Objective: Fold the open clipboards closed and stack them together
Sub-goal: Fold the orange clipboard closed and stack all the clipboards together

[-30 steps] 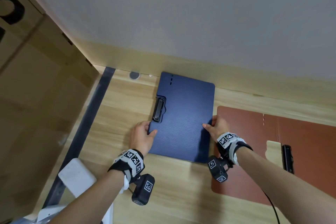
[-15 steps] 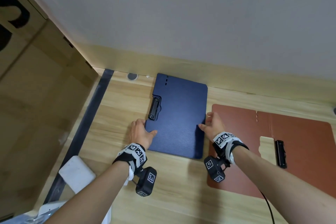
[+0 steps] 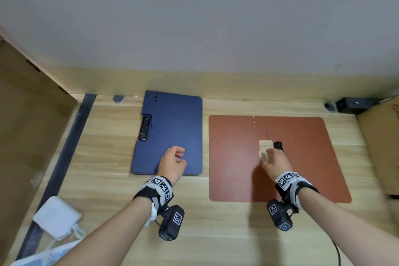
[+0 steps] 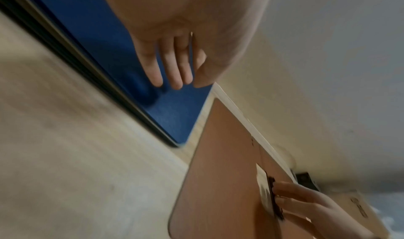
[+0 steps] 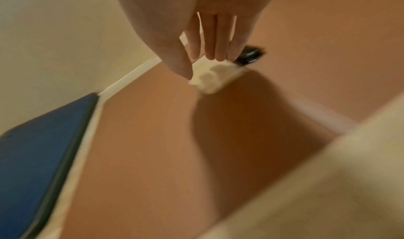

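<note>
A blue clipboard (image 3: 172, 127) lies folded closed at the back left of the wooden table, its black clip (image 3: 144, 128) on the left edge. My left hand (image 3: 180, 155) hovers over its near half, fingers loosely hanging and holding nothing (image 4: 181, 85). To the right, a brown clipboard (image 3: 233, 157) lies open flat. My right hand (image 3: 268, 154) is over its middle fold. Its straight fingers (image 5: 218, 52) reach the black clip (image 3: 278, 145) and the cut-out (image 3: 265, 144) beside it, with the thumb held apart. Whether the fingertips touch the clip is blurred.
Cardboard boxes stand at the left (image 3: 32, 125) and the right (image 3: 380, 147). A black device (image 3: 354, 104) sits at the back right by the wall. A white adapter (image 3: 57, 216) lies at the front left beside a dark strip (image 3: 64, 157).
Both hands have let go of the blue clipboard's sides. The right hand moved right to the brown clipboard's clip. The left hand shifted over the blue cover.
</note>
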{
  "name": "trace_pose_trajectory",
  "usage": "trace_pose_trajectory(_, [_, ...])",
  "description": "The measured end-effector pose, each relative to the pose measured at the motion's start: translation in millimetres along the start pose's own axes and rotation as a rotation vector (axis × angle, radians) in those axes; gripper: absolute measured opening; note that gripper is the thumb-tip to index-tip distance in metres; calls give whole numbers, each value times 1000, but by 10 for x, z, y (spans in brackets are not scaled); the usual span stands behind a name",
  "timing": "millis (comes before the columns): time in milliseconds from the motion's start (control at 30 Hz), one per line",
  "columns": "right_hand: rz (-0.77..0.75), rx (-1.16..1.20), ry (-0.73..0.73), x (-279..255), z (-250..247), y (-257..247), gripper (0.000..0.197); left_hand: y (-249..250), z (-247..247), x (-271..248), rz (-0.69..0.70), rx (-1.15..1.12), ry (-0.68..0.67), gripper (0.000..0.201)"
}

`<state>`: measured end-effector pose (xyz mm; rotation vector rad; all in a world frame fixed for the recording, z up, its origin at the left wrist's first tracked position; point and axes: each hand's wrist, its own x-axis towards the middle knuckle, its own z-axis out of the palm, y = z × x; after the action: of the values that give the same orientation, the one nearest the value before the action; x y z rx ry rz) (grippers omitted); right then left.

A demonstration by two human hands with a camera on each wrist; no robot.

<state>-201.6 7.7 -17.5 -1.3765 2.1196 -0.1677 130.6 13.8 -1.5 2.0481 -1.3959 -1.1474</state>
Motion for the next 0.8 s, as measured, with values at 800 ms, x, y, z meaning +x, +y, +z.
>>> trace_pose_trajectory(800, [-55, -69, -218, -672, -276, 928, 59, 297, 1039, -591, -371, -243, -132, 39])
